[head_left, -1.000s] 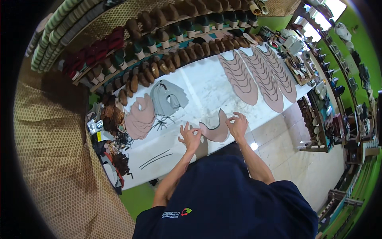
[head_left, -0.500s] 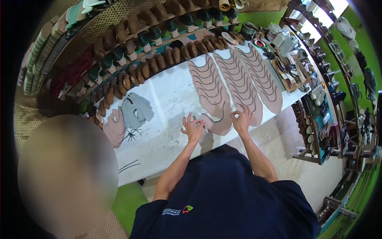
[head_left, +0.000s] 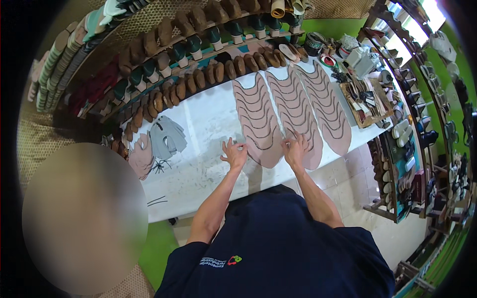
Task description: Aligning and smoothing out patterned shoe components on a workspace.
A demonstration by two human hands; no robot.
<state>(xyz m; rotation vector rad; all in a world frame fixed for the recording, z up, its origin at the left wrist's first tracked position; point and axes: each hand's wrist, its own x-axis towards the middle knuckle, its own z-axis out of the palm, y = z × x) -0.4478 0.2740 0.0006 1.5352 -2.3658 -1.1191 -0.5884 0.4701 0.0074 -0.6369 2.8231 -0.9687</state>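
Observation:
Pink-beige shoe upper pieces with dark curved edges lie overlapped in three long rows on the white table. Both of my hands are at the near end of the left row, around its front upper piece (head_left: 266, 155). My left hand (head_left: 234, 153) pinches thumb and forefinger at that piece's left edge, the other fingers spread. At its right edge, my right hand (head_left: 296, 149) makes a similar pinch, over the border with the middle row (head_left: 312, 161). Farther right lies the third row (head_left: 339, 144), which neither hand touches.
Grey cut pieces (head_left: 168, 136) and pink cut pieces (head_left: 141, 158) lie at the table's left, beside dark thin strips (head_left: 160, 166). Brown shoe lasts (head_left: 198, 76) line the back. A cluttered tool board (head_left: 367, 102) sits at the right end, near shoe racks (head_left: 397, 164).
The front upper piece has shifted back and left, and its raised left end now lies in line with the row. Both hands have moved slightly left with it.

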